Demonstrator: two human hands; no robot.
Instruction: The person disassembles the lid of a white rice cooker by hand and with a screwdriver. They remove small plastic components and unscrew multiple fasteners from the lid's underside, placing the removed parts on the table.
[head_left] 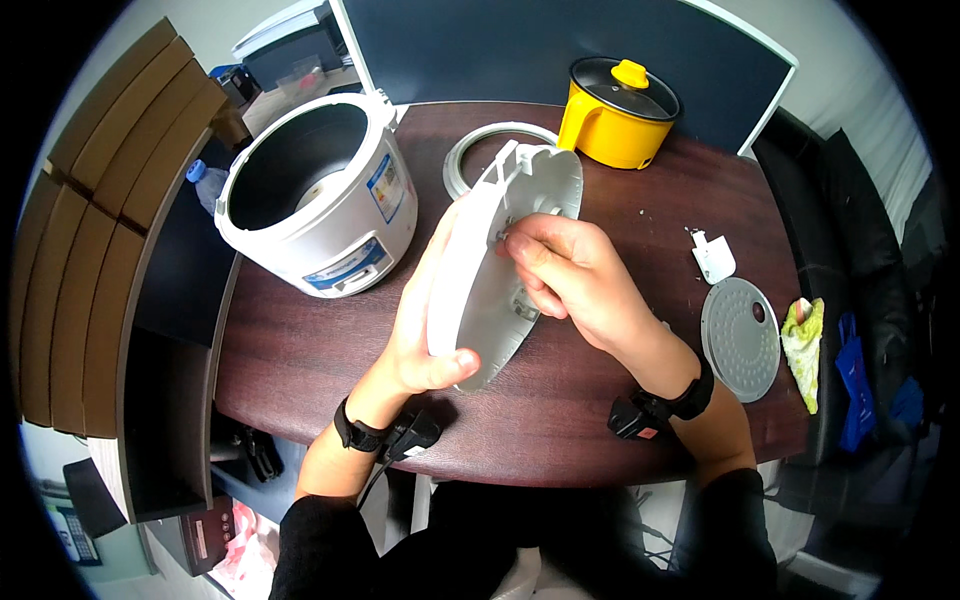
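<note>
My left hand (420, 330) grips a white rice cooker lid shell (490, 330) by its outer side, holding it tilted on edge above the table. Its hollow inner face, with ribs and small fittings, turns toward my right hand (585, 270). The thumb and index finger of that hand are pinched together against the inside of the shell; whatever lies between them is too small to make out. To the left stands the white rice cooker body (310, 245), its top uncovered. A pale ring (456, 165) lies behind the shell, partly hidden by it.
A yellow electric pot (615, 130) with a glass lid stands at the back. Toward the right lie a small white plastic piece (713, 259), a grey dimpled disc (735, 350) and a yellow-green cloth (803, 355). Cardboard boxes (100, 240) are stacked at far left; a dark partition (480, 55) edges the table.
</note>
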